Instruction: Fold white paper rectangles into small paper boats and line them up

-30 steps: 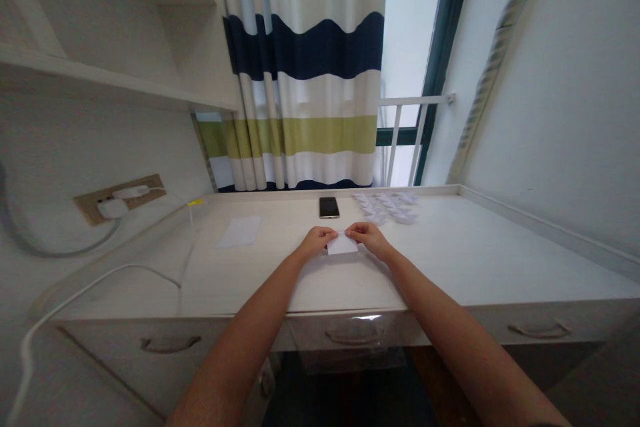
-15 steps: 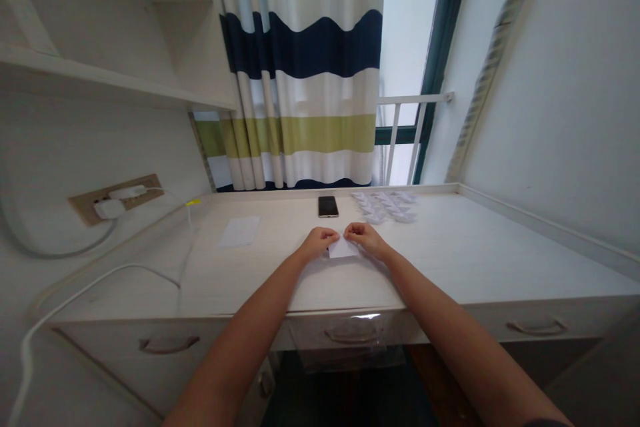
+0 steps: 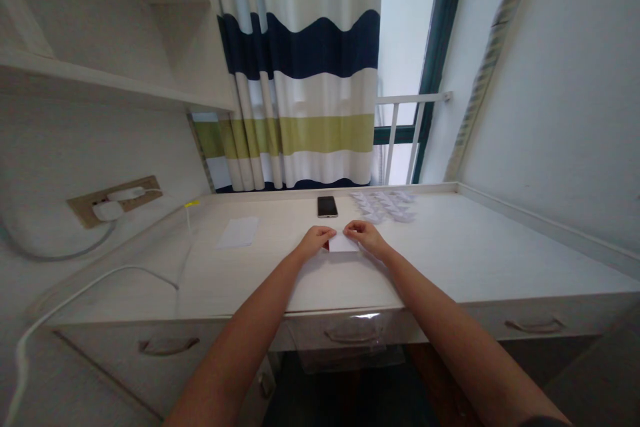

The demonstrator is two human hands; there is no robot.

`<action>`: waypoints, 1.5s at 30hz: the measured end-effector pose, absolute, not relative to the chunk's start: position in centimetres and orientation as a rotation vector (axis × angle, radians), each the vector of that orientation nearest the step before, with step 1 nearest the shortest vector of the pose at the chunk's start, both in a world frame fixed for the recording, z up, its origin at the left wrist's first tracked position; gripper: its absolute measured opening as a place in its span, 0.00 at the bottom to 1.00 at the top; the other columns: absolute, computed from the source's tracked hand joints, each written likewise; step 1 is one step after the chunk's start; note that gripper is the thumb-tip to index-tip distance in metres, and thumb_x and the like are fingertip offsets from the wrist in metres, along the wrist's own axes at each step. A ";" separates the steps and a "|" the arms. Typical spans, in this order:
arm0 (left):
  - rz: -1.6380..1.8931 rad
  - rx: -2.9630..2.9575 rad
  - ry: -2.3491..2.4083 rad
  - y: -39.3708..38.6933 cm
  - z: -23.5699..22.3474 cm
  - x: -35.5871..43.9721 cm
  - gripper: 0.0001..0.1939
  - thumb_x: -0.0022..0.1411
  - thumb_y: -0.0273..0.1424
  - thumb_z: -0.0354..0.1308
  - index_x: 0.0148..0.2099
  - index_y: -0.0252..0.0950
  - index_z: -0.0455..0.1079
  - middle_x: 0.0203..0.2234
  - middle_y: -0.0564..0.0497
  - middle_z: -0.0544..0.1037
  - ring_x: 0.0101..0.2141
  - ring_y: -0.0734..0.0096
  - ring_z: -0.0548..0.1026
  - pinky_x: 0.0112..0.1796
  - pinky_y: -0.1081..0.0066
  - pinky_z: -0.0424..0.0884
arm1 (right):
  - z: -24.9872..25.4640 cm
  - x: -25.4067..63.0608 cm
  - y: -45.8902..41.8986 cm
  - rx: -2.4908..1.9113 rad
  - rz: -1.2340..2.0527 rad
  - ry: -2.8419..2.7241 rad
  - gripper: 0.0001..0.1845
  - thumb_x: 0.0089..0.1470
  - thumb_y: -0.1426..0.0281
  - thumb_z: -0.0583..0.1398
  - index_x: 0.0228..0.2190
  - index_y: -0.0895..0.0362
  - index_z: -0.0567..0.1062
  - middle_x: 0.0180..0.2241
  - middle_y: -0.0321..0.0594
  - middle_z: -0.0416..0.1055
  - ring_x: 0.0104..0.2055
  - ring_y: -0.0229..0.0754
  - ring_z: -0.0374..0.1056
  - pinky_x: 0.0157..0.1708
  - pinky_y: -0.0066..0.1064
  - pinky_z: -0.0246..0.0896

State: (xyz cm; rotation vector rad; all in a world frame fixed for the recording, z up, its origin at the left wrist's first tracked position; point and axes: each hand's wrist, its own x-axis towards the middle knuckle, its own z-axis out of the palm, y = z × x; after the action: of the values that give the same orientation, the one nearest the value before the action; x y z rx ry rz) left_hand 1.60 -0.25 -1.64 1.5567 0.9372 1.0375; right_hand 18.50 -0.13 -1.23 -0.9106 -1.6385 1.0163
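Observation:
A small folded white paper [image 3: 342, 243] lies on the pale desk [image 3: 450, 260] in front of me. My left hand [image 3: 316, 241] pinches its left edge with curled fingers. My right hand [image 3: 365, 236] grips its right upper edge the same way. Both hands rest on the desk top, close together, with the paper between them.
A black phone [image 3: 327, 206] lies just beyond my hands. Several small folded white papers [image 3: 385, 205] are heaped at the back right. A flat white sheet [image 3: 239, 232] lies to the left. A socket strip [image 3: 117, 199] with a white cable sits on the left wall; a striped curtain [image 3: 300, 80] hangs behind.
The paper between my hands looks a little smaller and flatter than before. My hands have stayed in nearly the same place, fingers shifting slightly along its top edge.

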 end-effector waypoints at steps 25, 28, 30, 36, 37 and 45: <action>1.259 1.698 1.051 -0.2 -1.4 1.2 0.10 0.48 0.30 0.54 0.34 0.32 0.68 0.26 0.51 0.72 0.25 0.76 0.68 0.25 0.76 0.66 | -1.4 18.7 0.2 -0.891 1.107 -1.579 0.18 0.35 0.55 0.61 0.18 0.60 0.69 0.14 0.32 0.62 0.18 0.32 0.61 0.19 0.25 0.54; 1.331 1.986 1.069 -0.8 -1.1 1.4 0.11 0.48 0.25 0.52 0.37 0.35 0.67 0.34 0.50 0.71 0.30 0.75 0.68 0.31 0.74 0.66 | -1.3 18.7 0.1 -0.908 1.119 -1.563 0.19 0.34 0.55 0.62 0.18 0.60 0.69 0.14 0.31 0.62 0.18 0.33 0.62 0.18 0.24 0.54; 1.318 2.137 1.058 -1.2 -1.0 1.6 0.10 0.48 0.25 0.52 0.36 0.36 0.68 0.35 0.49 0.70 0.34 0.73 0.68 0.35 0.72 0.66 | -1.2 18.6 0.0 -0.916 1.152 -1.538 0.19 0.34 0.55 0.62 0.19 0.60 0.69 0.15 0.32 0.63 0.17 0.32 0.63 0.18 0.23 0.54; 1.213 2.152 1.043 -1.5 -1.3 2.2 0.15 0.47 0.36 0.57 0.37 0.34 0.66 0.35 0.48 0.70 0.34 0.71 0.68 0.36 0.70 0.66 | -1.1 18.5 -0.4 -0.885 1.249 -1.462 0.20 0.38 0.54 0.59 0.22 0.60 0.69 0.18 0.34 0.66 0.19 0.33 0.64 0.22 0.25 0.60; 1.198 2.123 1.033 -1.4 -1.4 2.2 0.16 0.46 0.37 0.58 0.37 0.34 0.65 0.35 0.48 0.70 0.34 0.71 0.69 0.35 0.70 0.67 | -1.1 18.5 -0.5 -0.878 1.272 -1.445 0.19 0.39 0.54 0.60 0.22 0.60 0.69 0.18 0.34 0.66 0.19 0.33 0.64 0.22 0.26 0.60; 1.178 1.884 0.922 -1.0 -1.8 2.3 0.17 0.45 0.36 0.59 0.37 0.34 0.61 0.36 0.48 0.68 0.34 0.72 0.71 0.33 0.71 0.68 | -1.2 18.6 -0.5 -0.769 1.458 -1.355 0.16 0.38 0.58 0.62 0.24 0.58 0.70 0.21 0.34 0.68 0.23 0.33 0.66 0.28 0.28 0.64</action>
State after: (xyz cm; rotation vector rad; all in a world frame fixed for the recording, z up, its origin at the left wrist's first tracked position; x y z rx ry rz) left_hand 2.32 -0.99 -1.82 1.8841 0.9217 1.1777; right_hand 18.56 -0.47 -1.25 -0.7694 -1.3552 1.4582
